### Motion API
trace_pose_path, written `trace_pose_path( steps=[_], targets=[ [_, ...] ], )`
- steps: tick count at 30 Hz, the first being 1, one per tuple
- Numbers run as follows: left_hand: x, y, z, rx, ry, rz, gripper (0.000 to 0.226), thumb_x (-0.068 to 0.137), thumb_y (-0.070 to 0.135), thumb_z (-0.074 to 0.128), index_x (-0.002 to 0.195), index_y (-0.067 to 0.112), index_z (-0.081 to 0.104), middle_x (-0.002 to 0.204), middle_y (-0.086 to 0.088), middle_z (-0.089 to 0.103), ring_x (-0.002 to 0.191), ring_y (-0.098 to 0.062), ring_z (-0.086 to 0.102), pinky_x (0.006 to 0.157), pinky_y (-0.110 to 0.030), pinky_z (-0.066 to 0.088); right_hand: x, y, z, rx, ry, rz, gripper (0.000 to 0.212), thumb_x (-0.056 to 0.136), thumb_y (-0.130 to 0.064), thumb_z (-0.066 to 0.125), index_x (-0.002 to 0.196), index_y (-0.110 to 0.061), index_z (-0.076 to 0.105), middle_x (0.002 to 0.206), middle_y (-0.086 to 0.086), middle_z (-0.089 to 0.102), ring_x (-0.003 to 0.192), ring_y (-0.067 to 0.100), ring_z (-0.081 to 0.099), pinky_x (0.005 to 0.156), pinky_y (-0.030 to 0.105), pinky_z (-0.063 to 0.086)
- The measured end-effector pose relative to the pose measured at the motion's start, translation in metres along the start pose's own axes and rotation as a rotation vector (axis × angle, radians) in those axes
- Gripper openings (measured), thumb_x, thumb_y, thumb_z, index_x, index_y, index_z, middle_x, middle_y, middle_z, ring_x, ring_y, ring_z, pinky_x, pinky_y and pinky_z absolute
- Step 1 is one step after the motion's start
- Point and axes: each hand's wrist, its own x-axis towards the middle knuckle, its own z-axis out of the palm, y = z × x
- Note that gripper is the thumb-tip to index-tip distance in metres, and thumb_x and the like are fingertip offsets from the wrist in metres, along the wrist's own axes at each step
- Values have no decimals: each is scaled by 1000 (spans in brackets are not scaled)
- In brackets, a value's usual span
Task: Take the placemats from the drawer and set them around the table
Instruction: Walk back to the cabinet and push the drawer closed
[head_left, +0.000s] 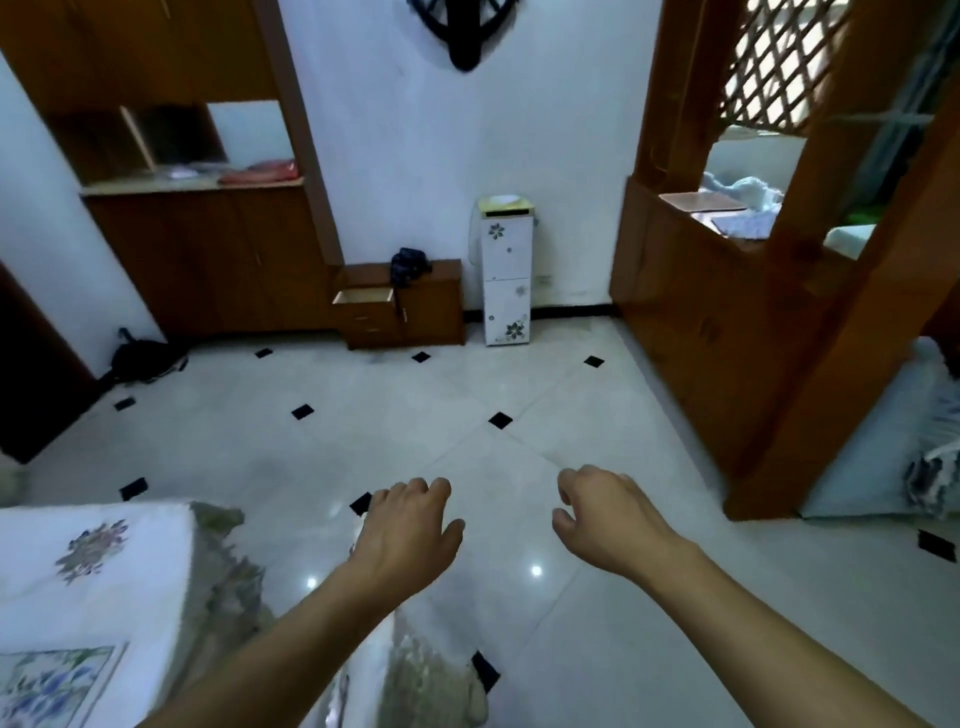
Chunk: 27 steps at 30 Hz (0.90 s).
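Note:
A low wooden cabinet (431, 306) stands against the far wall, its top drawer (363, 297) pulled out; I cannot see what lies inside. The table (130, 561) with a white flowered cloth fills the lower left, and a blue-patterned placemat (52, 686) lies on its near corner. My left hand (405, 530) and my right hand (602, 519) hover over the floor in front of me, fingers loosely curled and apart, holding nothing. Both are far from the drawer.
A white water dispenser (506, 275) stands right of the cabinet. A dark cloth (410, 265) lies on the cabinet top. A tall wooden unit (208, 249) is at left, a wooden partition (727, 312) at right, a black bag (140, 358) on the floor.

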Motion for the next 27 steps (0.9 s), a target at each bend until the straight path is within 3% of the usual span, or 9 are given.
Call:
trace_pose_path(
  steps=[8, 12, 22, 27],
  targets=[
    [77, -7, -4, 23, 29, -220, 32, 90, 51, 45, 104, 24, 52, 96, 1, 60, 90, -23, 57, 82, -36, 40, 128, 34, -5, 37, -17, -249, 21, 90, -31, 47, 91, -12, 55, 89, 4, 58, 79, 24, 56, 69, 30, 34],
    [142, -19, 12, 2, 39, -261, 29, 89, 52, 43, 97, 25, 53, 90, 4, 59, 86, -21, 56, 79, -34, 39, 197, 51, 0, 24, -27, -286, 21, 90, -31, 46, 90, -13, 54, 89, 3, 58, 80, 24, 56, 75, 32, 39],
    [405, -45, 45, -85, -1, -159, 39, 89, 55, 41, 116, 27, 50, 107, 5, 59, 104, -20, 55, 88, -34, 37, 416, 144, -14, -49, -24, -138, 16, 92, -37, 45, 88, -21, 46, 93, 2, 57, 76, 20, 47, 77, 33, 41],
    [521, -72, 33, -53, 7, -139, 38, 91, 53, 43, 113, 24, 52, 107, 2, 61, 100, -21, 57, 87, -35, 40, 523, 165, -19, 11, -36, -94, 20, 92, -36, 47, 87, -17, 49, 87, 1, 49, 80, 21, 54, 66, 31, 41]
  ],
)
